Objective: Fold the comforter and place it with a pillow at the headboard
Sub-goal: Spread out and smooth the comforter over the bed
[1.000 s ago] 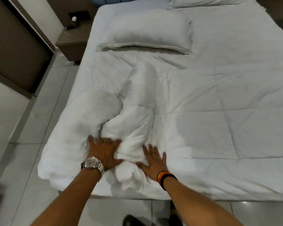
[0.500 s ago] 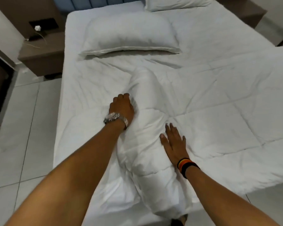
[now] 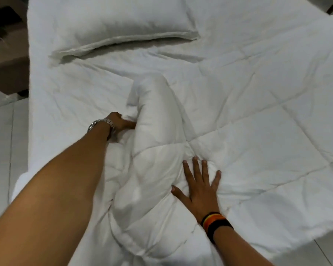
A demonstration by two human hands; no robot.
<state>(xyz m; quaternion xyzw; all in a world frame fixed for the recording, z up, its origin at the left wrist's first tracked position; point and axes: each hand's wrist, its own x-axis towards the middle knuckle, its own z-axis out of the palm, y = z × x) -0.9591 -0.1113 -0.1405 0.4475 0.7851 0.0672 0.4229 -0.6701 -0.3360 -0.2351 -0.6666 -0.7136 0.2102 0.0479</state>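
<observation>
White bed (image 3: 69,96) fills your view, and your left hand (image 3: 121,122) has just reached to 11 o'clock, gripping the bunched comforter (image 3: 156,143) while your flat, open right hand (image 3: 200,191) pins it, ready to fold.

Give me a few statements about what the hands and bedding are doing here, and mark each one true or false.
1. The right hand lies flat, fingers spread, on the comforter. True.
2. The left hand hangs in the air above the bed. False: it is pushed in against the raised ridge of the comforter, fingers partly hidden by fabric.
3. A pillow lies near the far end of the bed. True.
4. The comforter is already folded into a neat stack. False: it is mostly spread out, with one bunched ridge in the middle.
5. The left wrist carries a metal watch. True.
6. Both wrists are bare. False: the right one wears a striped band.
</observation>
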